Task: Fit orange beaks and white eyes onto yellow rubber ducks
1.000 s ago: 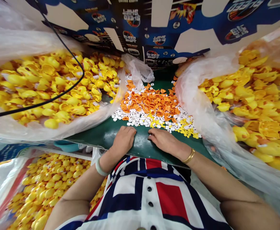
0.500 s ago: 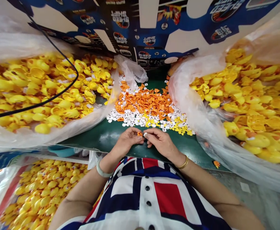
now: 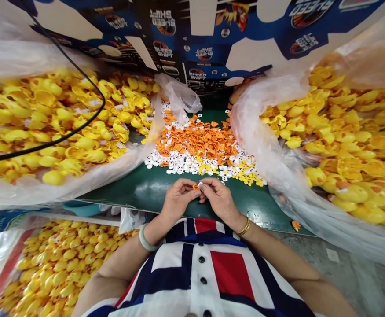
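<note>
My left hand (image 3: 179, 199) and my right hand (image 3: 219, 199) meet above a green work surface (image 3: 146, 187). Pinched in my left fingertips is a small orange duck bill (image 3: 196, 187). My right fingertips press a small white piece (image 3: 200, 185) against it. Just beyond my hands lie loose piles of orange bills (image 3: 199, 141), white eye-like pieces (image 3: 175, 160) and small yellow pieces (image 3: 245, 174). My left wrist wears a pale bangle (image 3: 148, 237), my right a gold bracelet (image 3: 244, 227).
Plastic-lined heaps of yellow rubber ducks (image 3: 47, 123) and duck parts (image 3: 347, 132) flank the surface, with more ducks (image 3: 56, 264) low at left. A black cable (image 3: 63, 132) crosses the left heap. Printed cardboard (image 3: 192, 35) stands behind.
My hands have lifted from resting flat on the green surface and come together, now pinching the small pieces. The view has shifted slightly.
</note>
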{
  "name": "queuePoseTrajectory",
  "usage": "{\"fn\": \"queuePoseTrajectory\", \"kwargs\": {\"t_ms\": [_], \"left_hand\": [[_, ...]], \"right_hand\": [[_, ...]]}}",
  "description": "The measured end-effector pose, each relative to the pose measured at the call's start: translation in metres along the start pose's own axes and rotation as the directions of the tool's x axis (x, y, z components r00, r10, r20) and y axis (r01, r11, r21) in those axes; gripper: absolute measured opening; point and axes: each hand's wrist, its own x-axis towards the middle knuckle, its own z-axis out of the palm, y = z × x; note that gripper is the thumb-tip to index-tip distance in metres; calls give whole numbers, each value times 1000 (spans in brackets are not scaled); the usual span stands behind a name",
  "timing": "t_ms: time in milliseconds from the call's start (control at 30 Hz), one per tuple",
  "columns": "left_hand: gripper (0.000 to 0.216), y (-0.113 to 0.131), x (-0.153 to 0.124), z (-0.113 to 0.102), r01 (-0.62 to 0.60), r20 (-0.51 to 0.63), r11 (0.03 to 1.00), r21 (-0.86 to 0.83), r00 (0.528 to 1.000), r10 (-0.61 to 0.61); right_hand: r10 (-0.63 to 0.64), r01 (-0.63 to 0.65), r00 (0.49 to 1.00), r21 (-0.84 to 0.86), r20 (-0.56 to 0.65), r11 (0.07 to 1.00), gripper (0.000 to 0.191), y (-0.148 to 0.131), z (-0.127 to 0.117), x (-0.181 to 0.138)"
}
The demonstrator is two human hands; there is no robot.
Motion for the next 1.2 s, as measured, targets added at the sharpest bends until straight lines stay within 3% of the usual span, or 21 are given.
{"fn": "queuePoseTrajectory", "kwargs": {"t_ms": [133, 233, 400, 467, 533, 567, 600, 633, 667, 700, 767, 833, 900, 967, 1033, 1100, 1200], "left_hand": [[25, 4, -3, 6, -5, -25, 1000, 23, 1000, 6], [27, 5, 2, 9, 45, -29, 996, -74, 998, -48], [27, -2, 3, 10, 128, -15, 957, -262, 991, -136], [25, 1, 4, 3, 159, 59, 973, -169, 987, -151], [27, 16, 9, -16, 52, 90, 992, 117, 994, -63], [29, 28, 13, -32, -59, 73, 947, 317, 997, 38], [28, 43, 19, -51, -178, 45, 828, 531, 982, 183], [27, 59, 25, -73, -250, 3, 646, 721, 934, 358], [32, 75, 31, -97, -235, -34, 456, 859, 861, 507], [38, 89, 37, -121, -141, -77, 301, 943, 789, 609], [50, 111, 48, -165, 132, -179, 122, 984, 676, 715], [50, 121, 56, -195, 303, -228, 25, 953, 658, 718], [38, 121, 61, -211, 327, -212, -41, 944, 698, 684], [28, 119, 64, -218, 264, -156, -64, 962, 730, 666], [26, 120, 66, -219, 188, -107, -46, 981, 725, 681], [29, 125, 67, -217, 116, -81, -1, 993, 698, 711], [32, 135, 68, -208, -1, -118, 150, 989, 611, 783]], "right_hand": [[-49, 47, 998, -67, -39, 997, 24, -1, 1, -3], [-163, 158, 987, -202, -8, 967, 26, -4, -5, -2], [-403, 440, 896, -472, 184, 764, 35, -9, -14, 3], [-440, 476, 876, -508, 199, 718, 33, -9, -16, 6], [-448, 490, 868, -519, 215, 701, 30, -7, -17, 8], [-441, 490, 869, -522, 226, 698, 30, -5, -17, 8], [-430, 486, 872, -528, 234, 697, 31, -4, -17, 9], [-416, 479, 876, -537, 244, 694, 31, -1, -17, 9], [-403, 473, 880, -548, 253, 690, 31, 1, -17, 9], [-390, 468, 883, -558, 262, 685, 30, 3, -16, 10], [-371, 466, 885, -580, 282, 669, 30, 6, -14, 10], [-361, 475, 880, -597, 310, 646, 29, 8, -12, 11], [-356, 489, 872, -610, 336, 624, 29, 8, -10, 11], [-355, 496, 868, -615, 347, 613, 29, 8, -10, 11], [-355, 495, 869, -612, 344, 617, 29, 9, -10, 11], [-354, 488, 873, -600, 335, 635, 29, 10, -12, 10], [-347, 461, 887, -561, 304, 688, 30, 10, -14, 10]]}}
